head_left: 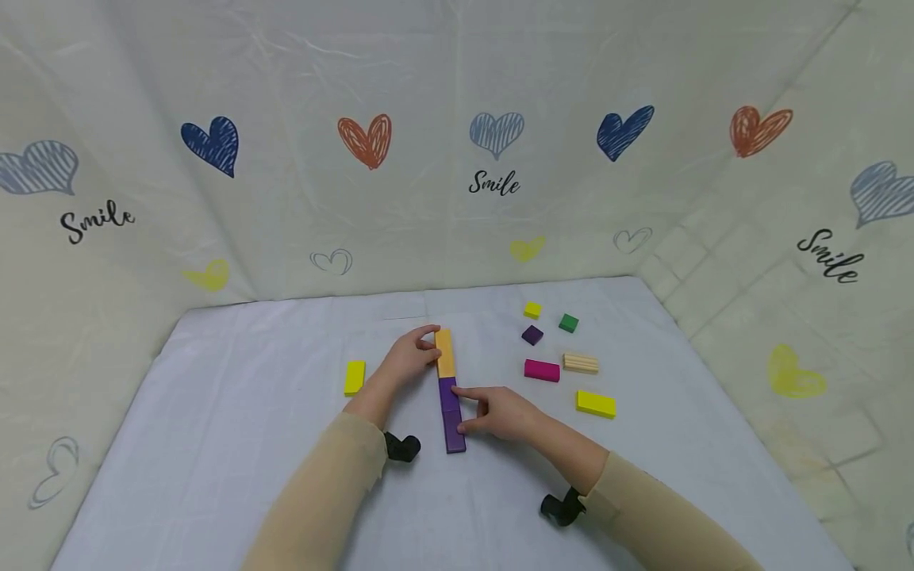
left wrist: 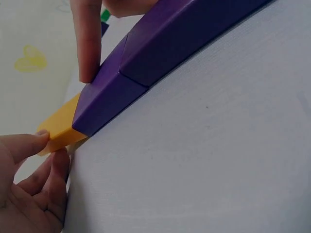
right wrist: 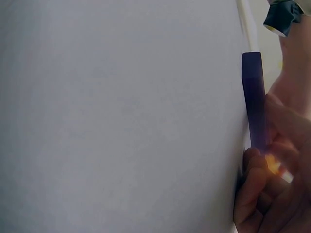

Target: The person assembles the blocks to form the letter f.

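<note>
In the head view an orange block (head_left: pixel 446 354) and two purple blocks lie end to end in one row on the white cloth. My left hand (head_left: pixel 408 357) holds the orange block, with the index finger at its far end and the thumb on its left side. From the right, my right hand (head_left: pixel 505 414) touches the row. Its index fingertip meets the farther purple block (head_left: pixel 447 395), while its thumb rests against the nearer purple block (head_left: pixel 454 434). The left wrist view shows the purple blocks' ends meeting closely.
Left of the row lies a yellow block (head_left: pixel 355 378). On the right are a magenta piece (head_left: pixel 542 370), a ridged wooden piece (head_left: pixel 581 364) and another yellow block (head_left: pixel 596 404). Small yellow (head_left: pixel 532 310), green (head_left: pixel 568 323) and dark purple (head_left: pixel 532 335) pieces lie farther back.
</note>
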{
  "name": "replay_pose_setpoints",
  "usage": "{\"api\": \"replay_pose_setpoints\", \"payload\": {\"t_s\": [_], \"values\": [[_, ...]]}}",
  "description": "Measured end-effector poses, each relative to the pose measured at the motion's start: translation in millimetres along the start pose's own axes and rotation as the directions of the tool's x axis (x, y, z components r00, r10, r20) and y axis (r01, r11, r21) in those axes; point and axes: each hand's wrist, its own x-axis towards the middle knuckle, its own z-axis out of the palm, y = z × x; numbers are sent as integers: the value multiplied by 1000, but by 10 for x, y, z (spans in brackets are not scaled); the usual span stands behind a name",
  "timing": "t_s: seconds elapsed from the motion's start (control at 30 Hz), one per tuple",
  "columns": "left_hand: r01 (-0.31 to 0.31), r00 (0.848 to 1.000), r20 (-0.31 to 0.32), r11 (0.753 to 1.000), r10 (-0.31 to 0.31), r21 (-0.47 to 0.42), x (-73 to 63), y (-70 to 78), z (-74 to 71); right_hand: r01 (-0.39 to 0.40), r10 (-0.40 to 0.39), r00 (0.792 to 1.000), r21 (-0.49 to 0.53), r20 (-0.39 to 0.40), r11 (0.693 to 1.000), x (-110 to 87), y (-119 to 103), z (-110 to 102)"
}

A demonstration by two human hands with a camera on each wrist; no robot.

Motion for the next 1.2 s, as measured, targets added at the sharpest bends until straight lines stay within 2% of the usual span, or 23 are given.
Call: {"api": "replay_pose_setpoints", "payload": {"t_s": [0.43, 0.63, 0.97, 1.2], "values": [[48, 994, 89, 995, -56, 91, 115, 35, -81, 4, -4, 1000, 5, -1, 1000, -23, -9, -21], [48, 992, 106, 989, -63, 141, 152, 44, -78, 13, -12, 1000, -3, 5, 1000, -5, 18, -3], [59, 992, 99, 989, -73, 136, 147, 56, -73, 18, -18, 1000, 24, -6, 1000, -25, -3, -14], [73, 992, 94, 992, -83, 104, 135, 53, -67, -2, 4, 999, 44, -47, 999, 32, 31, -29]]}}
